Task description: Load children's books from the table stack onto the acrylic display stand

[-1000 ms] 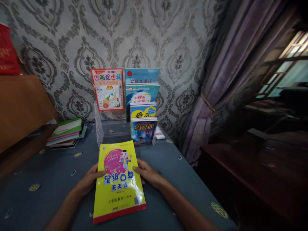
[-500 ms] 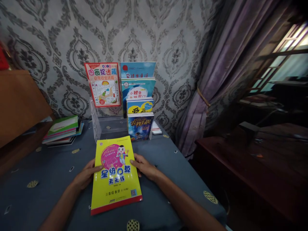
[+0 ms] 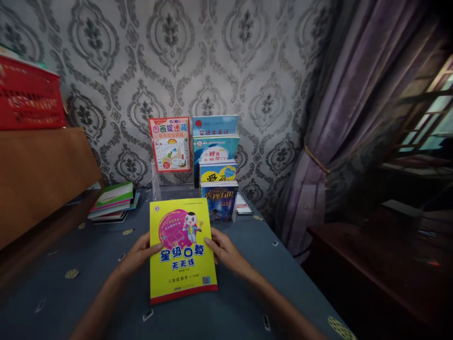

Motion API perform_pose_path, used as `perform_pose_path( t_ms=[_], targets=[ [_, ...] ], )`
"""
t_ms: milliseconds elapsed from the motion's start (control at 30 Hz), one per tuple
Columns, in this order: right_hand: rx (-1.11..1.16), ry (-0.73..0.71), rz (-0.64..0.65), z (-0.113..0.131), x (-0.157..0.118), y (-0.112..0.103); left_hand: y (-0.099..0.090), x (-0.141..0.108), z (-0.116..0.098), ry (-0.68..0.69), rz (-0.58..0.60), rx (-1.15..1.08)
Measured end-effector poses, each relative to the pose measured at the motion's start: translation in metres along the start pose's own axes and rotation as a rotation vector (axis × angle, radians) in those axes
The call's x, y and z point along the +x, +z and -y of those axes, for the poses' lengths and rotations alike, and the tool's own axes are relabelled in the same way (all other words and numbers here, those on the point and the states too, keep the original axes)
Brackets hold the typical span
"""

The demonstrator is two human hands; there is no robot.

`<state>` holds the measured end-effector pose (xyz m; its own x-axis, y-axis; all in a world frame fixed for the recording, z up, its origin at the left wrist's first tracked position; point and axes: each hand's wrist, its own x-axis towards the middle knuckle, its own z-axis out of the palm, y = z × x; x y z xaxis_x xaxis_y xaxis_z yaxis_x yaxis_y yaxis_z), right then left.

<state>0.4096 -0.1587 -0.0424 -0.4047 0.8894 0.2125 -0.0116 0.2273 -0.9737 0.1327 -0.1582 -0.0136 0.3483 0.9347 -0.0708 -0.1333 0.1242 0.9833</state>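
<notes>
A yellow workbook (image 3: pixel 180 278) with a red lower edge faces me, gripped at both sides above the table. My left hand (image 3: pixel 143 252) is closed on its left edge, thumb on the cover and fingers behind. On the opposite edge, my right hand (image 3: pixel 224 250) pinches it the same way. Behind the workbook stands a clear tiered book rack (image 3: pixel 156 189), its lower part partly hidden by the cover. The rack carries a red-bordered picture book (image 3: pixel 172 146) at the upper left. Its right column holds two blue storybooks (image 3: pixel 215 147), a yellow-and-blue book (image 3: pixel 217 172) and a dark blue book (image 3: pixel 221 203).
A stack of thin books (image 3: pixel 115 200) lies at the left of the cloth-covered table (image 3: pixel 106 283). Beyond it are a brown wooden box (image 3: pixel 46 174) and a red basket (image 3: pixel 30 97). A purple curtain (image 3: pixel 339 118) and a dark red cabinet (image 3: pixel 371 264) border the right.
The workbook appears tilted up more toward upright, and its top now overlaps the lower rack. Both hands keep their hold. My view has shifted left and up, bringing the red basket further in.
</notes>
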Motion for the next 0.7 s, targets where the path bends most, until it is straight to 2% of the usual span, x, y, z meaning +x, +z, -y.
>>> perform_pose_path(
  t_ms=[100,300,433,700],
  targets=[
    [-0.111,-0.073,-0.028,0.016,-0.006,0.003,-0.004,-0.003,-0.009,0.051,0.015,0.077],
    [-0.291,-0.116,-0.008,0.028,-0.020,0.007,-0.012,-0.015,-0.017,0.026,0.072,0.155],
    [-0.351,-0.113,0.014,0.036,-0.020,0.005,-0.016,-0.020,-0.022,0.020,0.077,0.246],
    [-0.497,-0.153,0.046,0.057,-0.018,-0.006,-0.017,-0.026,-0.030,0.099,0.090,0.389]
  ],
)
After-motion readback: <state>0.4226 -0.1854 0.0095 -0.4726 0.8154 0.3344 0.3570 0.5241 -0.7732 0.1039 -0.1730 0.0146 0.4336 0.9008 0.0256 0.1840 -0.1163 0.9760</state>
